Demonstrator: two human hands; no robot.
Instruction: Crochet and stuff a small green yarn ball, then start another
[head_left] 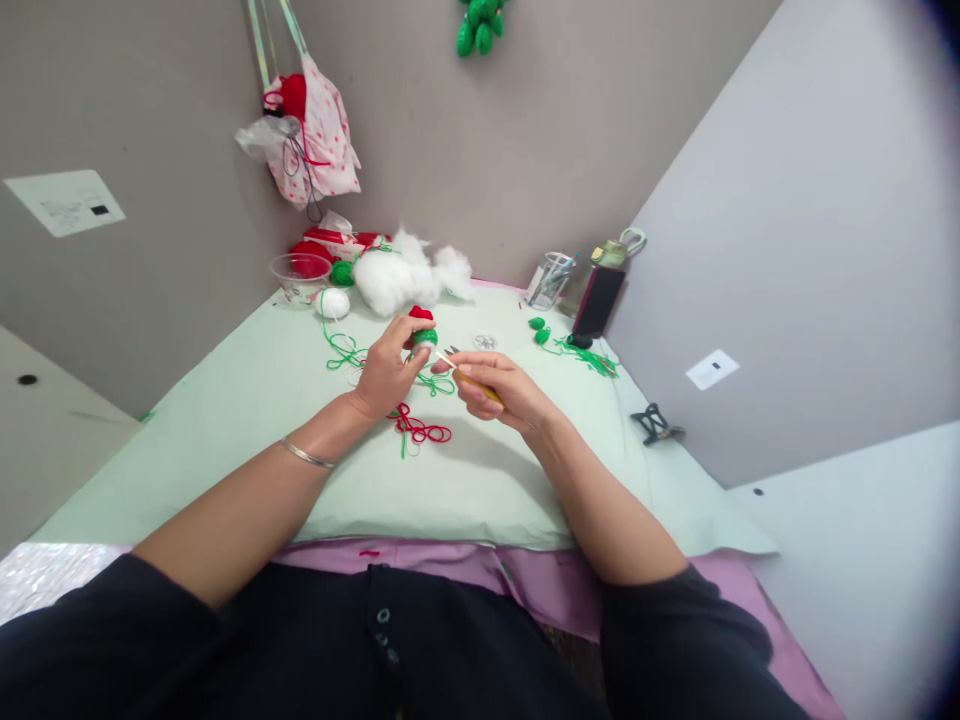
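Note:
My left hand (pixel 390 368) grips a small crocheted piece (pixel 425 338) with a red top, a green band and a white lower edge. Between the fingers of my right hand (pixel 499 385) is a crochet hook (pixel 480 386) with a yellow handle; its pale shaft points at the white edge. Whether the tip touches the piece I cannot tell. Dark pointed tips, perhaps scissors (pixel 451 350), show just behind my right fingers. Loose red yarn (pixel 426 431) lies on the table below my hands, and green yarn (pixel 345 352) trails left of them.
White stuffing (pixel 397 272) is heaped at the back, beside a clear plastic tub (pixel 300 282) and a white yarn ball (pixel 333 303). Back right stand a pen cup (pixel 550 282), a phone (pixel 599 301) and a bottle (pixel 611 254). A black stand (pixel 655 424) sits at the right edge.

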